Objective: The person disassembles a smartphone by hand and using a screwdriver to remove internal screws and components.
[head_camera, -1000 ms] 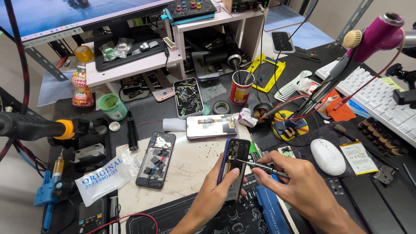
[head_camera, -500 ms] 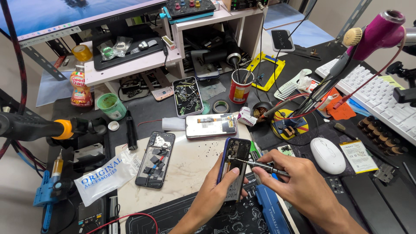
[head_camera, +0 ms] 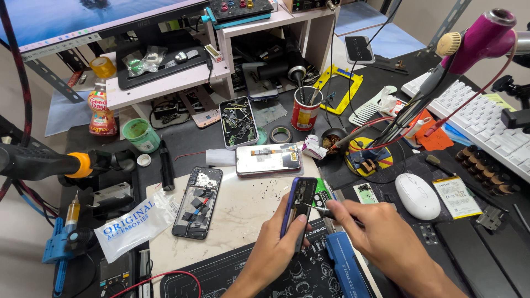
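Opened phone [head_camera: 298,205] under tweezers [head_camera: 316,208] — work midway.
Left hand [head_camera: 279,243] fingers wrap the phone near the mat's front edge; right hand [head_camera: 375,234] pinches tweezers inside — back not refitted.

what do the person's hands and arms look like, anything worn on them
Both are bare: the left hand and right hand wear no gloves, and no rings, watch or wristband show. Both forearms are uncovered as far as the bottom edge of the picture, with no sleeve in view. The fingernails are short and unpainted.
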